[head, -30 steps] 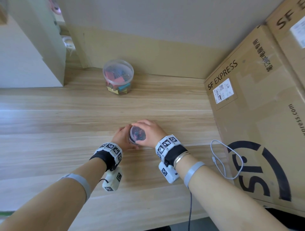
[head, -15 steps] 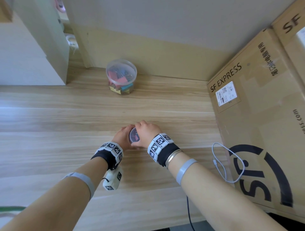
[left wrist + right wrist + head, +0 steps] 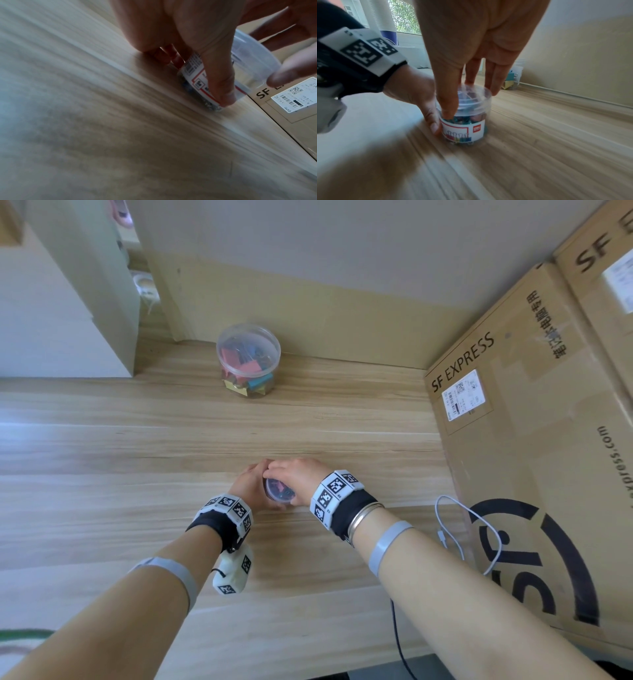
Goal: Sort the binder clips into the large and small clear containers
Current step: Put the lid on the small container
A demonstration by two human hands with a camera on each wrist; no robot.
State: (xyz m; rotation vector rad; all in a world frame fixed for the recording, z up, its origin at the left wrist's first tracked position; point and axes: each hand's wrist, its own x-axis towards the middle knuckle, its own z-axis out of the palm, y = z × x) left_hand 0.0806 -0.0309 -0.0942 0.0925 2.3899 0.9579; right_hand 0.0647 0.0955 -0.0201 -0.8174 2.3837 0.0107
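Binder clips, small and many-coloured, sit packed inside the small clear plastic container [image 3: 465, 119] with a white printed label, which stands upright on the pale wooden table [image 3: 137, 446] just in front of the person. Its clear round lid [image 3: 471, 96] is on top. The left hand [image 3: 249, 489] curls round the labelled wall low down, thumb and fingers pinching it against the tabletop, apparently to keep the jar from turning or sliding. The right hand [image 3: 298, 478] comes down from above, thumb and fingers closed around the lid's rim; this looks like pressing or twisting the lid, though which way I cannot tell. Steadying below and working above is the natural split for a jar this light. Counted: two clear containers, the small one under the hands and one large clear round tub [image 3: 248, 361] well apart at the back by the wall, lidded and holding bigger pink, teal and yellow clips. The clips in either are too crowded to number. Two brown cardboard boxes [image 3: 534, 446] stand at the right, and one white cable [image 3: 466, 535] lies beside them. No loose clip shows on the table, so sorting seems nearly done.
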